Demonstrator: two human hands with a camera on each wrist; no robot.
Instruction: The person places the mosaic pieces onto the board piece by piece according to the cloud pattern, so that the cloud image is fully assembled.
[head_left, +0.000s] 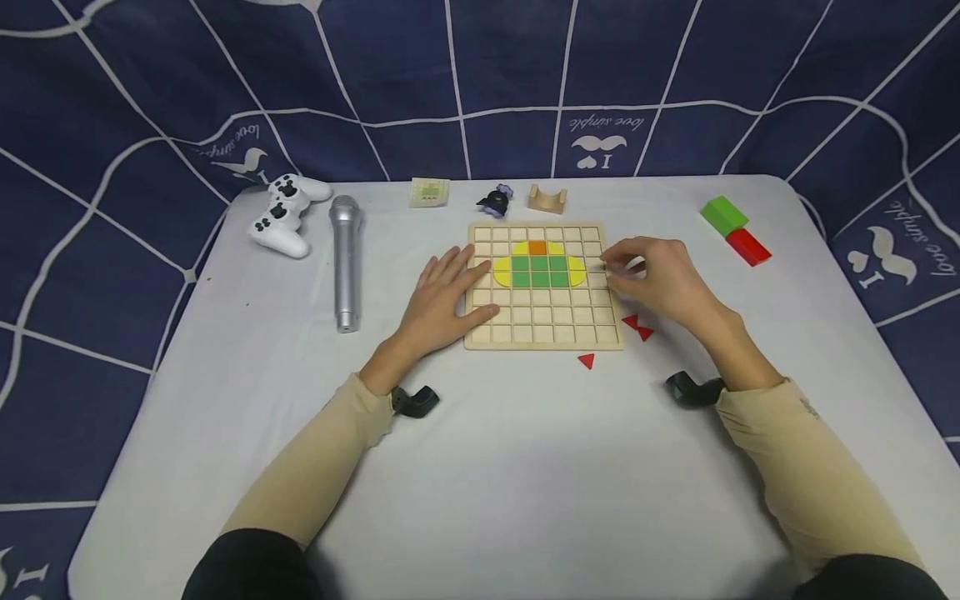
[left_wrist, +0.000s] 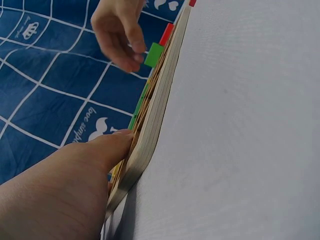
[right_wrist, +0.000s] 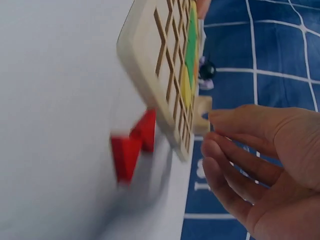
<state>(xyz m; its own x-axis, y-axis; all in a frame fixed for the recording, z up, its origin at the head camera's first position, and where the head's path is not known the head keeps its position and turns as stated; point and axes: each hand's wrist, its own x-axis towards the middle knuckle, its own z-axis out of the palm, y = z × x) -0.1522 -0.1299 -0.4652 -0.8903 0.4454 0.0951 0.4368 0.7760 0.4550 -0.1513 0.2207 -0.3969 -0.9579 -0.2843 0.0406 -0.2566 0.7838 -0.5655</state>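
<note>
A square wooden grid board [head_left: 543, 336] lies flat on the white table. Set into it are green squares [head_left: 540, 271], an orange square [head_left: 537, 247] and curved yellow pieces [head_left: 501, 271]. My left hand [head_left: 437, 304] rests on the board's left edge with fingers spread; the left wrist view shows its thumb [left_wrist: 117, 147] on the rim. Beside the right edge hovers my right hand [head_left: 663, 275], fingers loosely bent. In the right wrist view its fingertips [right_wrist: 212, 147] hold nothing visible. Two red triangular pieces [right_wrist: 125, 155] lie by the board's right corner, another red triangle [head_left: 586, 360] below its front edge.
On the left are a silver microphone [head_left: 346, 267] and a white game controller [head_left: 288, 217]. Behind the board sit a small card [head_left: 429, 192], a dark figurine [head_left: 495, 201] and a wooden arch block [head_left: 547, 200]. A green block [head_left: 724, 215] touches a red block [head_left: 747, 247] at right.
</note>
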